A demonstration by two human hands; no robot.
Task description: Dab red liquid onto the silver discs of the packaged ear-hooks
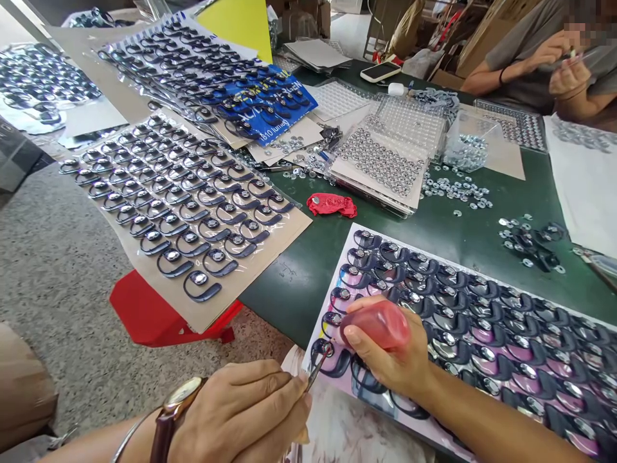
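My left hand (241, 405), with a watch on its wrist, is closed on a pair of metal tweezers (315, 372). The tweezer tip meets the round end of a black hook-shaped piece (337, 366), at the near left corner of a printed board (369, 397). Wrapped in my right hand (409, 370) is a soft red squeeze bottle (380, 325), tilted with its narrow end toward that same piece. Rows of similar black hooks with shiny round discs cover the board. My right palm and forearm hide some of them.
A brown card sheet (284, 235) full of black hooks overhangs the green table (274, 289) at left. A crumpled red item (331, 204), trays of discs (380, 161), a clear container (470, 145) and loose discs lie beyond. Another person's hands (569, 74) work at far right.
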